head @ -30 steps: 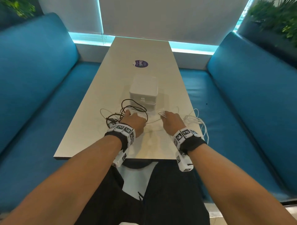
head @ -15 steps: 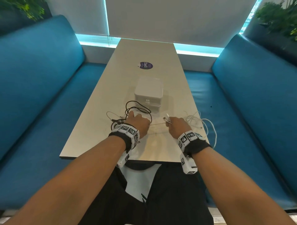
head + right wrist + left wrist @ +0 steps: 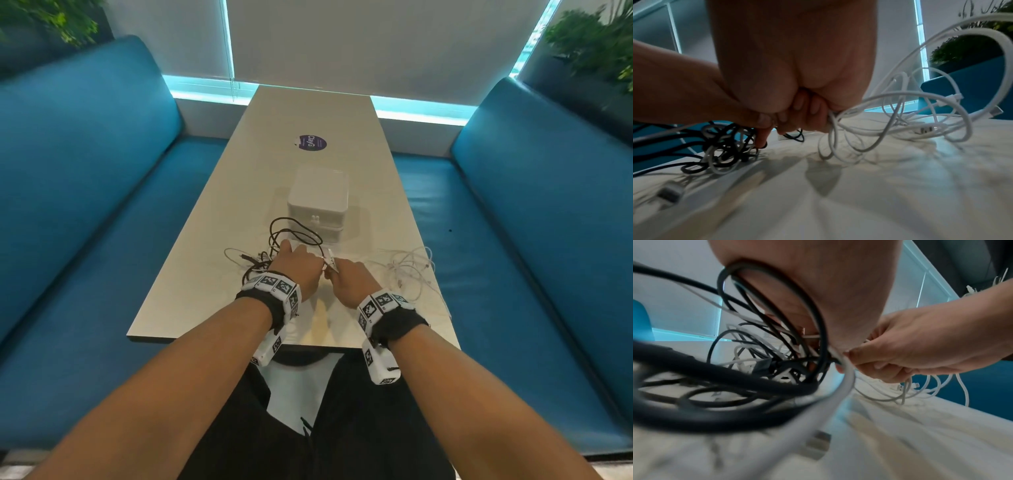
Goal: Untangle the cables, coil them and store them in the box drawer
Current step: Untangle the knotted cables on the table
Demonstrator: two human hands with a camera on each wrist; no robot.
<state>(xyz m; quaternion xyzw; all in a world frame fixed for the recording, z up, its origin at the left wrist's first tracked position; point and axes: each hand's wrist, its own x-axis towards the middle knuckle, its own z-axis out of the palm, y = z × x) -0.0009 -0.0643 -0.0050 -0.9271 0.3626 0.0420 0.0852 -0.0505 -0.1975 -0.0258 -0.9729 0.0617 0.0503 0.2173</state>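
A tangle of black cable [image 3: 272, 228] and thin white cable lies on the pale table [image 3: 205, 301] just in front of the white drawer box [image 3: 318, 195]. My left hand [image 3: 295, 263] rests in this tangle and grips it, with black loops [image 3: 715, 372] running round the palm. Pressed against it on the right, my right hand [image 3: 347, 279] has its fingers [image 3: 813, 110] curled round a white cable [image 3: 846, 382]. That cable trails to a loose white pile [image 3: 407, 270] near the table's right edge. The box's drawers look closed.
A purple round sticker [image 3: 310, 143] lies on the table beyond the box. Blue benches [image 3: 85, 205] [image 3: 548, 222] run along both long sides. The near table edge sits just behind my wrists, and some white cable hangs over the right edge.
My right hand has moved left with the white cable until it touches my left hand. The stretch of white cable between them is gone. The left hand stays on the tangle.
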